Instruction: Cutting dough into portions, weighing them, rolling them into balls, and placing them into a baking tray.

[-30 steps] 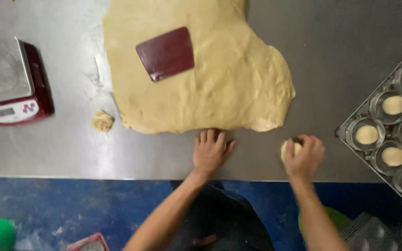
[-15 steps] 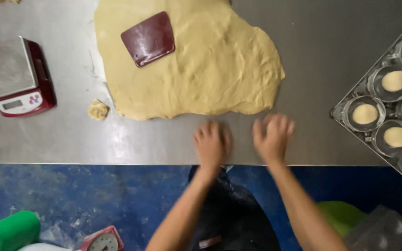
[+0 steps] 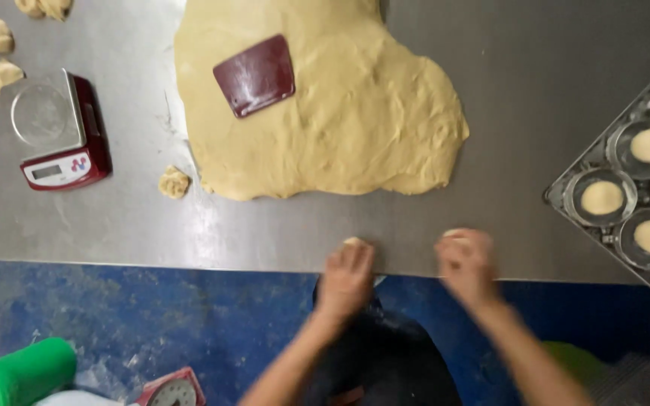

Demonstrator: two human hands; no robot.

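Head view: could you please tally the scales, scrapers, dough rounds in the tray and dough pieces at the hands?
Scales: 2 (digital scale, dial scale)
Scraper: 1
Dough rounds visible in the tray: 4
Dough pieces: 2, one at the left hand, one at the right hand
Total: 9

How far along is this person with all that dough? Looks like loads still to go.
Done: three dough balls sit in cups of the baking tray, one of them here. In hand: the left hand and the right hand each cover a small piece on the steel table. Left: the big dough sheet with a red scraper on it, and some cups look empty.
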